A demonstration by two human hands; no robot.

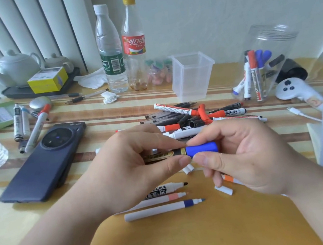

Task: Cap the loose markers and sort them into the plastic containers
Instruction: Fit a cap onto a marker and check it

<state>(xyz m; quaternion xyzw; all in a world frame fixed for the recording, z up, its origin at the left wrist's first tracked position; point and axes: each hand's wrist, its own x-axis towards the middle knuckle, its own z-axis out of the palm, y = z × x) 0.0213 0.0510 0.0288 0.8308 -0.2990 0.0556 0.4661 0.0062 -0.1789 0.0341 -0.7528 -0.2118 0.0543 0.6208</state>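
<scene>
A dark phone (45,162) lies flat on the left of the table (194,239), with a few markers (23,124) just behind it. In the middle, a messy pile of markers (193,115) lies behind the hands, and three open markers (167,197) lie under them. Farther back stands a square plastic tub (193,75). To its right is a round clear jar (266,60) with markers inside, and a white controller (292,90) beside it. The yellow table top shows widest at the front edge. The left hand (125,169) pinches a black and gold marker (159,156) between thumb and fingers (159,142). The right hand (250,151) pinches the blue cap (202,149) sitting on the marker's right end, above the table.
</scene>
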